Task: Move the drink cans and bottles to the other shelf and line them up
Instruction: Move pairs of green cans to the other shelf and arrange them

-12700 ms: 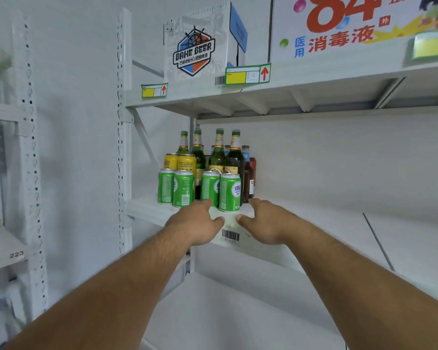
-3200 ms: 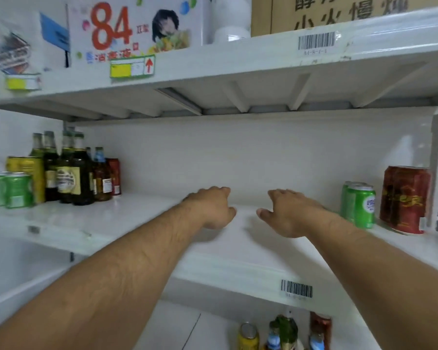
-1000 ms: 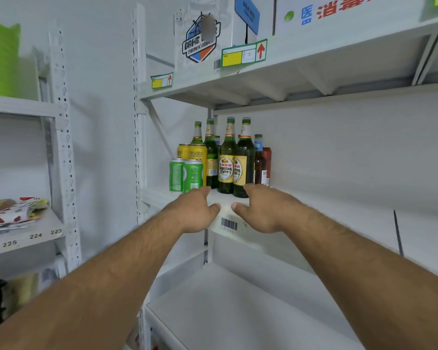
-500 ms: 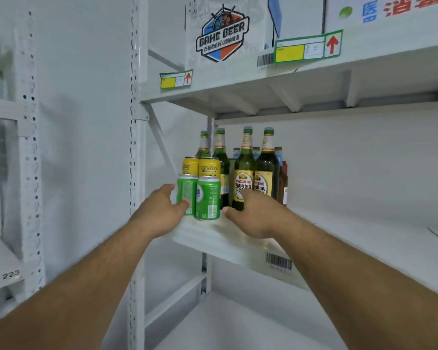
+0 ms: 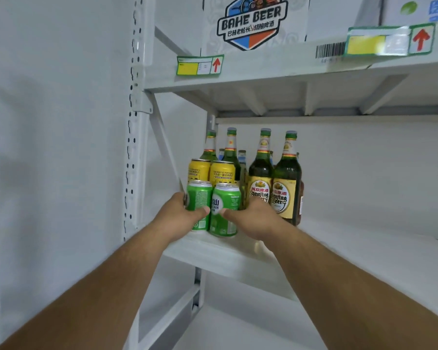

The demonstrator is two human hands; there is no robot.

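Head view: left hand (image 5: pixel 178 215) and right hand (image 5: pixel 254 218) each grasp one of two green cans (image 5: pixel 225 209)

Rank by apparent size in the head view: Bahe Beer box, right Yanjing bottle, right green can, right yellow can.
1. Bahe Beer box, cropped by the frame
2. Right Yanjing bottle
3. Right green can, nearer the camera
4. Right yellow can, partly hidden, so unsure against the green

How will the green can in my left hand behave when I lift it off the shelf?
The left hand wraps the left green can, so it probably lifts easily. Its smooth printed wall may be a bit slippery. It stands right beside the other green can, so a tilted lift could nudge or tip that one.
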